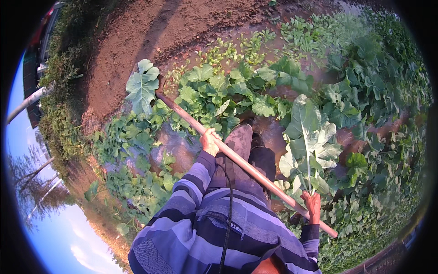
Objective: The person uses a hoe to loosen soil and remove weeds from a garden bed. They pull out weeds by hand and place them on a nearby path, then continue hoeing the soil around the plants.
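Observation:
A long wooden handle (253,169) runs slantwise across my body, from the upper left to the lower right. My left hand (209,141) is closed around its upper half. At the far end, a dark curved tool head (162,83) is partly hidden beside a large leaf (143,87). My right hand (312,202) grips the stems of several large, lobed green leaves (306,137) that stand upright from it. The handle passes against my right wrist; whether the palm also touches it cannot be told.
Leafy plants (137,137) stand in muddy water (179,147) around my legs. Bare brown soil (130,44) lies at the upper left. Low broad-leaved plants (222,53) grow ahead, and a dense green bed (386,164) spreads on the right. An overgrown bank (58,102) edges the left.

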A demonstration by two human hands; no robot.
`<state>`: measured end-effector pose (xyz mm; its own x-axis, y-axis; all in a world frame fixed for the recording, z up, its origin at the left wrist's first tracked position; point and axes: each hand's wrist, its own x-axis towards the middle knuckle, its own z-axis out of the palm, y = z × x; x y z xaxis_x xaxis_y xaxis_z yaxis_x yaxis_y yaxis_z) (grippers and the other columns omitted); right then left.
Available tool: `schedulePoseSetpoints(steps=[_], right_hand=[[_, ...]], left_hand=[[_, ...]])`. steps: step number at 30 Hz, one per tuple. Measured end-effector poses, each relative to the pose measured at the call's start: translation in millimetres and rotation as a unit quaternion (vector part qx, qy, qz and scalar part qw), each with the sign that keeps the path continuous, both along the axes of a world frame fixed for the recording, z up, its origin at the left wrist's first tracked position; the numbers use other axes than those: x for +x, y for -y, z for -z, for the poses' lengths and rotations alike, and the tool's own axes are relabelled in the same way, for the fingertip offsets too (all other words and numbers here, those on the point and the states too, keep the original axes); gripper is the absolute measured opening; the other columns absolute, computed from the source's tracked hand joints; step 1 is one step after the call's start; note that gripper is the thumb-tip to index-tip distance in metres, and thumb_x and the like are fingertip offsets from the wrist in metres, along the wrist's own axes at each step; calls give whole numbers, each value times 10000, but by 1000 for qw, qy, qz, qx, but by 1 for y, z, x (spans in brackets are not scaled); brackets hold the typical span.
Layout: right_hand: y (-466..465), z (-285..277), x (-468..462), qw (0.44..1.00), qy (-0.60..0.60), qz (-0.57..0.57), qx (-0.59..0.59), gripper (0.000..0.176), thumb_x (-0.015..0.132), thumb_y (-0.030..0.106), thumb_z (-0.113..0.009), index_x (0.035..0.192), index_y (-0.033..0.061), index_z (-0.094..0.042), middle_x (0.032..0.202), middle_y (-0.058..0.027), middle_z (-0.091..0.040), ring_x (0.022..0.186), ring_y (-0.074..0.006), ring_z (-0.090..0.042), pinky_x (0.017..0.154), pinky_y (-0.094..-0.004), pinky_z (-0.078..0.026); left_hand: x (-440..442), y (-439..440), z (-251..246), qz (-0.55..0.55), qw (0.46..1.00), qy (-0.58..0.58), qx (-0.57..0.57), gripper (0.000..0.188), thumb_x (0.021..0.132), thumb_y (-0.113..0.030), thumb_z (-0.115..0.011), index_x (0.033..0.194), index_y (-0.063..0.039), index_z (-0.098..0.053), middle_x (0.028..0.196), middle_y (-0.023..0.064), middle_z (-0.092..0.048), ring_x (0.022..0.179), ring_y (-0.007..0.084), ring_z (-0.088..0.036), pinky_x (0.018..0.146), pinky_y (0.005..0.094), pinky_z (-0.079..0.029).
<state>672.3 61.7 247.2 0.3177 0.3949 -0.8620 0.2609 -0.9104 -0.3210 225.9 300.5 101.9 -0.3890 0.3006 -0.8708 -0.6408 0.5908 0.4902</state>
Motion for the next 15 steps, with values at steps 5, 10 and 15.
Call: schedulePoseSetpoints(steps=[5, 10, 15], right_hand=[[-4, -26, 3, 943, 247, -222, 2, 429, 810, 381, -651, 808, -48, -641, 729, -273, -627, 707, -429, -626, 648, -483, -474], [-9, -33, 16, 947, 295, -112, 66, 349, 830, 332, -641, 889, -11, -643, 824, -244, -646, 820, -424, -606, 753, -487, -461], [-5, -68, 52, 842, 469, -153, 219, 250, 783, 241, -712, 774, 21, -593, 804, -157, -605, 850, -353, -554, 833, -435, -402]], left_hand=[[-13, -5, -9, -55, 997, 27, 38, 184, 730, -110, -646, 696, -127, -466, 551, 0, -445, 443, 147, -438, 453, 315, -401], [-32, 5, -24, -65, 997, 46, 21, 200, 771, -129, -630, 745, -160, -434, 566, -47, -421, 455, 111, -423, 471, 288, -392], [-49, 21, -23, -66, 996, 64, 18, 211, 797, -124, -593, 698, -150, -408, 553, -43, -404, 473, 118, -426, 509, 294, -403]])
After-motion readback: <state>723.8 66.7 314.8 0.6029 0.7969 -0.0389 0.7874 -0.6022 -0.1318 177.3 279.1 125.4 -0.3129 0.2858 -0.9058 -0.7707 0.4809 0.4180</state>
